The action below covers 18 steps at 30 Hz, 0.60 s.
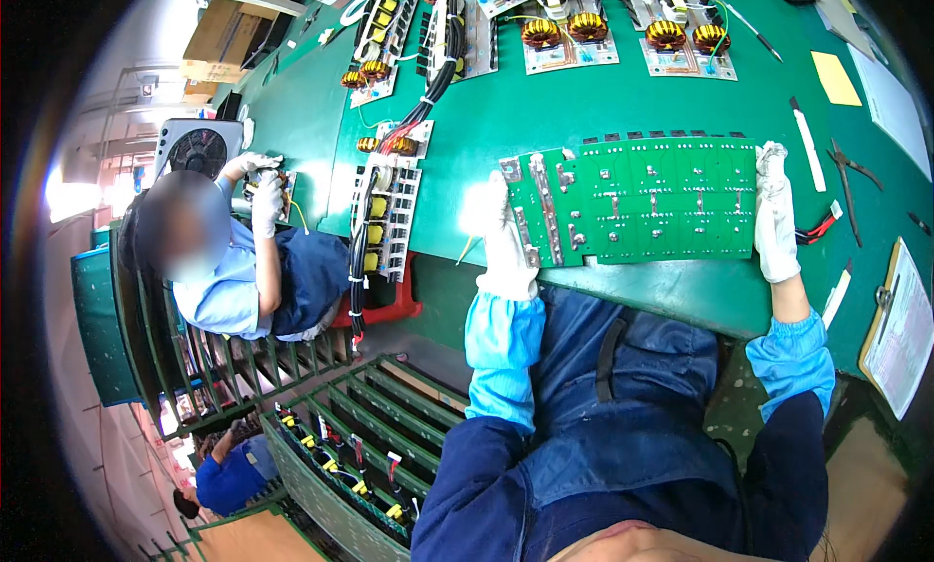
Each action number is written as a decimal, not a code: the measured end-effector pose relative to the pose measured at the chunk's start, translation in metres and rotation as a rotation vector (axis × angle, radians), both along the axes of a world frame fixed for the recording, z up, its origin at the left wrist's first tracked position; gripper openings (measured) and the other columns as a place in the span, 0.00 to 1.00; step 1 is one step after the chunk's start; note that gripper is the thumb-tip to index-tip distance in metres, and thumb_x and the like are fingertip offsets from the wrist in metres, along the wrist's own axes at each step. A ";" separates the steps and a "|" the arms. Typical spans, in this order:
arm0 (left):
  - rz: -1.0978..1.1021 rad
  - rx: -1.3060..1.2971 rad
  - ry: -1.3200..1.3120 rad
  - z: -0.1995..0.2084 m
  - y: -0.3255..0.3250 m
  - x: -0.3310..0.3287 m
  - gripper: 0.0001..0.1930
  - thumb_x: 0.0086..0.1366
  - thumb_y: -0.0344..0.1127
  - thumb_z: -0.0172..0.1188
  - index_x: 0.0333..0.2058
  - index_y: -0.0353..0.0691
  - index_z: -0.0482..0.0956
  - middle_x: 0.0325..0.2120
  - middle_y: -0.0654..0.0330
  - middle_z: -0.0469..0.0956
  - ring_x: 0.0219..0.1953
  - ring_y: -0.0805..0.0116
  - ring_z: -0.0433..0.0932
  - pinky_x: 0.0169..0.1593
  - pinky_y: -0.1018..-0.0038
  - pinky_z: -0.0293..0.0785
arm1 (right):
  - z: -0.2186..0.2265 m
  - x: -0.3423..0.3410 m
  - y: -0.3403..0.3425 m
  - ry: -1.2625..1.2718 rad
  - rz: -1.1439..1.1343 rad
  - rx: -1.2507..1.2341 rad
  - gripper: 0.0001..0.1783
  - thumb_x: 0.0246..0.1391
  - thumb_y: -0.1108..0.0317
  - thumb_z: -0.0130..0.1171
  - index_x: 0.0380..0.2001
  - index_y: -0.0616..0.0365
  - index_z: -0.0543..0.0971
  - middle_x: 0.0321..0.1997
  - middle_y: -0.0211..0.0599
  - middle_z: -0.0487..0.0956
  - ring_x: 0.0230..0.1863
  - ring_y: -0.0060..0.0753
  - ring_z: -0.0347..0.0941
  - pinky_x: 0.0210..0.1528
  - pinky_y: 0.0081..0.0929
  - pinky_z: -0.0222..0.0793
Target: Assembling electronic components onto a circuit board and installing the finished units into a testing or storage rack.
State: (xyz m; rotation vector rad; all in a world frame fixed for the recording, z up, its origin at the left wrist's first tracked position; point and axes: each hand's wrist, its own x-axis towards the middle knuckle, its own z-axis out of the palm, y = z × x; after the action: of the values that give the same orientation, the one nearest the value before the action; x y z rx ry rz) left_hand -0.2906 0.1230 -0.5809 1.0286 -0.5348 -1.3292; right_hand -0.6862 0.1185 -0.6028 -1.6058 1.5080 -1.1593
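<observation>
In the head view, one green circuit board (662, 202) is held over the near edge of the worktop (584, 105), between two gloved hands: the left hand (508, 236) clamped on its left end, the right hand (775, 212) on its right end. To the board's right lie one pair of pliers (849, 187), one clipboard (897, 333) and one yellow paper (837, 79).

One worker (632, 455) with two gloved hands (508, 243) (776, 212) and one held green circuit board (652, 200) shares the scene with two co-workers (216, 280) (232, 479), one fan (197, 150), one pair of pliers (842, 163), one clipboard (897, 333) and one square of yellow paper (837, 78).
</observation>
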 end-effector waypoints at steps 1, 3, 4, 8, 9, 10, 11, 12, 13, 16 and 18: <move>-0.007 -0.001 0.010 0.002 0.000 -0.001 0.26 0.76 0.57 0.46 0.58 0.43 0.74 0.52 0.54 0.80 0.51 0.59 0.80 0.55 0.58 0.79 | -0.001 0.000 -0.001 0.001 -0.007 0.007 0.27 0.73 0.62 0.41 0.70 0.61 0.60 0.69 0.40 0.66 0.70 0.35 0.61 0.73 0.31 0.54; -0.019 -0.004 0.033 0.006 0.002 -0.002 0.26 0.77 0.57 0.46 0.58 0.42 0.74 0.51 0.54 0.80 0.51 0.59 0.80 0.55 0.58 0.79 | -0.001 0.001 -0.001 0.011 -0.006 0.014 0.26 0.73 0.63 0.41 0.69 0.61 0.61 0.69 0.40 0.66 0.70 0.34 0.61 0.73 0.31 0.54; -0.016 -0.004 0.046 0.016 0.003 -0.011 0.26 0.77 0.57 0.46 0.58 0.42 0.74 0.51 0.54 0.80 0.51 0.59 0.80 0.55 0.58 0.79 | 0.000 -0.001 0.001 -0.026 0.000 -0.008 0.26 0.73 0.64 0.42 0.70 0.61 0.60 0.69 0.39 0.66 0.71 0.34 0.61 0.73 0.31 0.53; -0.088 0.042 0.170 0.059 0.008 -0.027 0.24 0.77 0.55 0.45 0.58 0.43 0.74 0.52 0.55 0.79 0.52 0.59 0.81 0.55 0.58 0.79 | -0.001 0.003 0.001 -0.075 0.022 -0.029 0.26 0.73 0.65 0.42 0.70 0.61 0.60 0.69 0.39 0.66 0.71 0.33 0.61 0.73 0.31 0.53; -0.098 0.032 0.184 0.061 0.008 -0.028 0.24 0.77 0.54 0.46 0.58 0.43 0.74 0.53 0.55 0.79 0.52 0.59 0.81 0.55 0.58 0.79 | -0.002 0.004 0.001 -0.083 0.025 -0.027 0.26 0.73 0.65 0.41 0.70 0.61 0.60 0.69 0.39 0.66 0.71 0.33 0.61 0.73 0.31 0.53; -0.086 0.011 0.194 0.057 0.008 -0.025 0.22 0.77 0.53 0.46 0.57 0.44 0.74 0.53 0.56 0.79 0.51 0.60 0.81 0.55 0.59 0.79 | -0.002 0.004 0.000 -0.093 0.026 -0.026 0.26 0.73 0.65 0.41 0.69 0.61 0.60 0.69 0.39 0.66 0.70 0.33 0.61 0.73 0.31 0.53; -0.088 0.010 0.200 0.055 0.008 -0.023 0.22 0.77 0.53 0.46 0.57 0.44 0.74 0.53 0.56 0.79 0.51 0.60 0.81 0.55 0.59 0.79 | -0.002 0.005 -0.001 -0.103 0.025 -0.024 0.26 0.73 0.65 0.41 0.69 0.62 0.60 0.69 0.39 0.66 0.70 0.33 0.61 0.73 0.31 0.53; -0.085 0.015 0.214 0.052 0.009 -0.022 0.22 0.77 0.53 0.47 0.57 0.44 0.74 0.53 0.57 0.79 0.51 0.61 0.81 0.55 0.60 0.79 | -0.002 0.005 -0.001 -0.114 0.024 -0.022 0.26 0.73 0.65 0.41 0.69 0.62 0.60 0.69 0.39 0.66 0.70 0.33 0.61 0.73 0.30 0.54; -0.083 0.019 0.228 0.049 0.009 -0.020 0.22 0.77 0.53 0.47 0.57 0.44 0.74 0.53 0.57 0.79 0.52 0.61 0.81 0.55 0.61 0.79 | -0.001 0.005 -0.002 -0.126 0.023 -0.021 0.26 0.73 0.65 0.41 0.69 0.62 0.60 0.69 0.39 0.66 0.70 0.33 0.61 0.73 0.30 0.54; -0.029 0.019 0.232 0.036 0.007 -0.017 0.22 0.77 0.53 0.48 0.56 0.44 0.75 0.52 0.56 0.79 0.51 0.62 0.81 0.54 0.61 0.80 | -0.002 0.004 -0.007 -0.087 -0.021 0.011 0.27 0.73 0.63 0.41 0.70 0.63 0.60 0.70 0.39 0.66 0.70 0.32 0.62 0.72 0.30 0.54; -0.022 0.029 0.224 0.034 0.007 -0.017 0.22 0.77 0.53 0.48 0.56 0.44 0.75 0.52 0.56 0.79 0.51 0.62 0.81 0.54 0.61 0.80 | -0.001 0.006 -0.012 -0.101 -0.017 -0.007 0.26 0.74 0.61 0.41 0.68 0.64 0.62 0.68 0.39 0.68 0.69 0.32 0.63 0.71 0.29 0.56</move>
State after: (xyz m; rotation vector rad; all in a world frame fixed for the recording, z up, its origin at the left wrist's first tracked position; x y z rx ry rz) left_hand -0.3075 0.1298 -0.5471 0.8860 -0.3597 -1.4538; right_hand -0.6805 0.1068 -0.6043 -1.5181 1.4568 -1.2384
